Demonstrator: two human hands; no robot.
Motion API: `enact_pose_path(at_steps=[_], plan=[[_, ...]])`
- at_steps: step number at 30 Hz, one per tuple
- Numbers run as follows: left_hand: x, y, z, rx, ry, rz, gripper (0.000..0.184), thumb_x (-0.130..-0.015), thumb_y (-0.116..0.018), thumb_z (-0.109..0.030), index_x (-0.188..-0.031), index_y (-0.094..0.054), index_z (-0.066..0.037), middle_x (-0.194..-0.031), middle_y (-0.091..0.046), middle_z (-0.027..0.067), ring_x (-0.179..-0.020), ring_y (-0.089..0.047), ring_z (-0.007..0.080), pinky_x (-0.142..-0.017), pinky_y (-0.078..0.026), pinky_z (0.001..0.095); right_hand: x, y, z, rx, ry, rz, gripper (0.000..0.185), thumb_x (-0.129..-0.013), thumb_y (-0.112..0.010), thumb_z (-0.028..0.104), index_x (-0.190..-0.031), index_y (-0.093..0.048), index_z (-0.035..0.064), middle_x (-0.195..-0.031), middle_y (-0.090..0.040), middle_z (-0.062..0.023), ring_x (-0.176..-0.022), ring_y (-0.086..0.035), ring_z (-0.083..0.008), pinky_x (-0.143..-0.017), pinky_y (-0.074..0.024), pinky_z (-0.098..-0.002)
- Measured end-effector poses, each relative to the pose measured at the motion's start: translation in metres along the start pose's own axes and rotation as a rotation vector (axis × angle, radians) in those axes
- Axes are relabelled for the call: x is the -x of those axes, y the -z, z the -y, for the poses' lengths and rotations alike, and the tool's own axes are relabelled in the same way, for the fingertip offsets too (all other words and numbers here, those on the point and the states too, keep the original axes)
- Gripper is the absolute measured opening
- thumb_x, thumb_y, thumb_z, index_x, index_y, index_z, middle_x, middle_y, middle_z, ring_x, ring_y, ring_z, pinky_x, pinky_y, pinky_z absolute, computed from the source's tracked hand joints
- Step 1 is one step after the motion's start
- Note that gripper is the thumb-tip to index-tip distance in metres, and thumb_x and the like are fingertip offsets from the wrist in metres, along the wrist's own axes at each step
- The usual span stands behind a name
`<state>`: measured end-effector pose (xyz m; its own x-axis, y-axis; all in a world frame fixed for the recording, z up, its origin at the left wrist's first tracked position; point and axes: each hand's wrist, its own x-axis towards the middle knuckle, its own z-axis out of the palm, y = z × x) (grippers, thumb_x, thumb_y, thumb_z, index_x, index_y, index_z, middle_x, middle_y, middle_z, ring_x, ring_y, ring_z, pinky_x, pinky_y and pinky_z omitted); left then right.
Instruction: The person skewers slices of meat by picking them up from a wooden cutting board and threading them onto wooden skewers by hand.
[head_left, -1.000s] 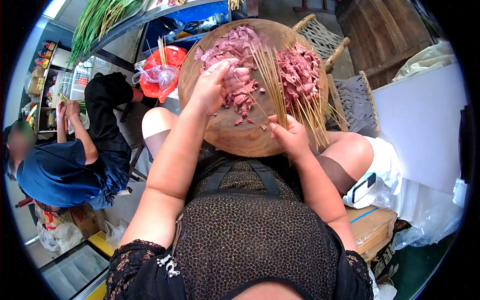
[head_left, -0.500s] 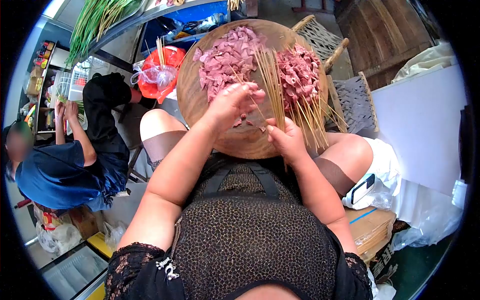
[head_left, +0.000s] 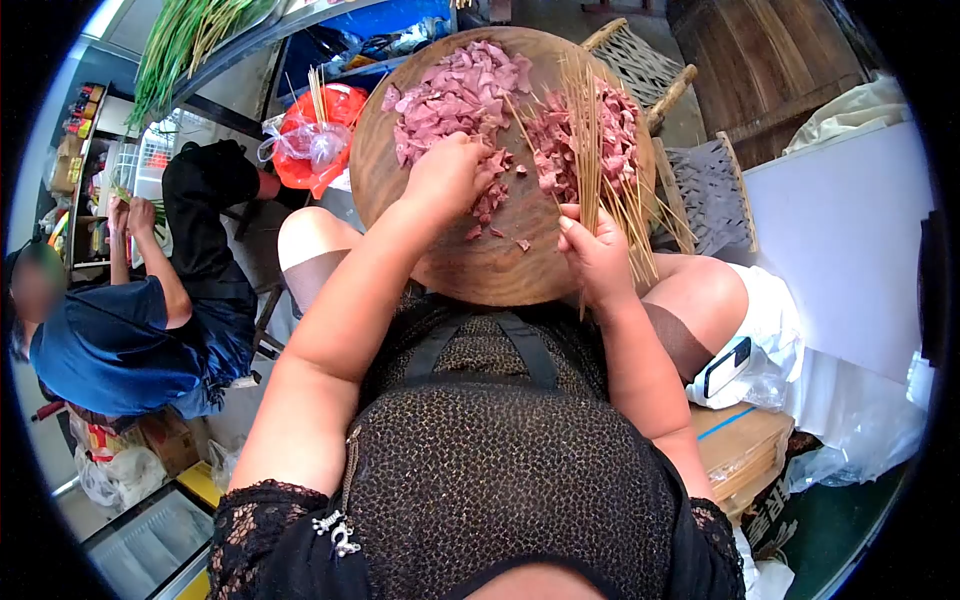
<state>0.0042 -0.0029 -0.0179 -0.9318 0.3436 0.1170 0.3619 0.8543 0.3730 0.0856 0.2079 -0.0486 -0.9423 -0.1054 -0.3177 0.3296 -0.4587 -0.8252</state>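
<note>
Pink meat (head_left: 460,100) under the left hand (head_left: 445,180), cannot tell if gripped by its hidden fingertips, but see skewers (head_left: 587,150) clamped in the right hand (head_left: 598,262), pointing lengthwise forward.

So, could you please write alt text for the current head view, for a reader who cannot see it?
A person's left hand is at a pile of pink meat pieces on a round wooden board, while the right hand grips a bundle of thin sticks. Meat threaded on sticks lies on the board's right side; another person sits at left.
</note>
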Motion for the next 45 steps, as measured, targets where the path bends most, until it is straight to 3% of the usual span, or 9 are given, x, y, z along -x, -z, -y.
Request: enact_pose_path(at_steps=[5,7,21,23,25,27,35,39,45], plan=[[0.001,-0.015,0.008,-0.118,0.011,0.030,0.022,-0.080,-0.057,-0.025,-0.089,-0.064,-0.007,-0.087,-0.058,0.0127,-0.083,-0.057,0.0309,-0.073,-0.047,0.0387,0.003,0.001,-0.003,0.023,0.011,0.022,0.018,-0.084,-0.055,0.007,-0.101,-0.052,0.0025,-0.065,-0.053,-0.0014,-0.051,-0.043,-0.0045,-0.046,-0.0310,-0.0164],[0.004,-0.015,0.004,-0.078,0.032,0.014,0.022,-0.081,-0.056,-0.026,-0.089,-0.064,-0.007,-0.088,-0.058,0.0126,-0.084,-0.057,0.0305,-0.073,-0.047,0.0387,0.005,0.004,-0.003,-0.008,-0.026,0.066,0.017,-0.083,-0.056,0.003,-0.100,-0.053,0.0014,-0.074,-0.053,-0.0001,-0.061,-0.051,-0.0073,-0.054,-0.0391,-0.0171],[-0.007,-0.021,0.006,-0.130,0.108,0.092,0.021,-0.080,-0.052,-0.024,-0.085,-0.062,-0.006,-0.080,-0.061,0.0155,-0.074,-0.061,0.0307,-0.067,-0.048,0.0399,0.010,0.002,0.003,0.079,-0.065,0.060,0.018,-0.083,-0.056,0.007,-0.101,-0.053,0.0030,-0.068,-0.053,-0.0002,-0.055,-0.047,-0.0054,-0.048,-0.0337,-0.0161],[-0.005,-0.015,0.014,0.281,0.278,-0.080,0.024,-0.079,-0.054,-0.023,-0.091,-0.063,-0.004,-0.080,-0.063,0.0130,-0.073,-0.062,0.0242,-0.065,-0.048,0.0357,0.011,0.002,0.003,0.086,-0.067,0.055,0.018,-0.083,-0.056,0.008,-0.101,-0.053,0.0028,-0.068,-0.053,0.0000,-0.055,-0.047,-0.0053,-0.048,-0.0336,-0.0160],[-0.004,-0.009,0.029,0.758,0.492,-0.082,0.020,-0.081,-0.057,-0.020,-0.094,-0.063,-0.005,-0.081,-0.063,0.0025,-0.072,-0.058,0.0125,-0.064,-0.046,0.0261,0.014,0.001,0.004,0.152,-0.115,0.092,0.019,-0.083,-0.057,0.009,-0.101,-0.053,0.0030,-0.068,-0.052,0.0010,-0.054,-0.047,-0.0048,-0.047,-0.0336,-0.0158],[-0.001,-0.002,0.037,1.232,0.611,-0.093,0.021,-0.082,-0.055,-0.020,-0.097,-0.060,-0.005,-0.086,-0.063,0.0045,-0.074,-0.058,0.0123,-0.064,-0.046,0.0236,0.016,-0.001,0.003,0.182,-0.139,0.120,0.019,-0.083,-0.057,0.009,-0.101,-0.054,0.0032,-0.069,-0.053,0.0012,-0.055,-0.047,-0.0047,-0.049,-0.0345,-0.0165],[0.008,0.012,0.026,1.710,0.626,-0.157,0.021,-0.088,-0.050,-0.017,-0.104,-0.053,-0.005,-0.093,-0.062,0.0079,-0.085,-0.061,0.0195,-0.075,-0.050,0.0326,0.015,-0.005,-0.005,0.232,-0.194,0.161,0.018,-0.083,-0.057,0.009,-0.100,-0.054,0.0020,-0.073,-0.054,0.0010,-0.060,-0.049,-0.0059,-0.055,-0.0391,-0.0187],[0.005,0.003,0.032,1.563,0.641,-0.211,0.016,-0.086,-0.054,-0.014,-0.099,-0.055,-0.004,-0.095,-0.062,0.0075,-0.087,-0.060,0.0172,-0.076,-0.049,0.0307,0.016,-0.001,-0.003,0.228,-0.222,0.183,0.018,-0.082,-0.057,0.008,-0.100,-0.054,0.0021,-0.073,-0.054,0.0008,-0.060,-0.049,-0.0061,-0.054,-0.0391,-0.0188],[0.002,0.013,0.031,1.219,0.452,-0.361,0.013,-0.084,-0.060,-0.013,-0.092,-0.058,-0.003,-0.090,-0.062,0.0036,-0.083,-0.059,0.0104,-0.074,-0.047,0.0247,0.020,0.001,0.018,0.219,-0.208,0.148,0.018,-0.082,-0.058,0.009,-0.099,-0.055,0.0024,-0.070,-0.054,0.0010,-0.057,-0.049,-0.0061,-0.051,-0.0388,-0.0193]])
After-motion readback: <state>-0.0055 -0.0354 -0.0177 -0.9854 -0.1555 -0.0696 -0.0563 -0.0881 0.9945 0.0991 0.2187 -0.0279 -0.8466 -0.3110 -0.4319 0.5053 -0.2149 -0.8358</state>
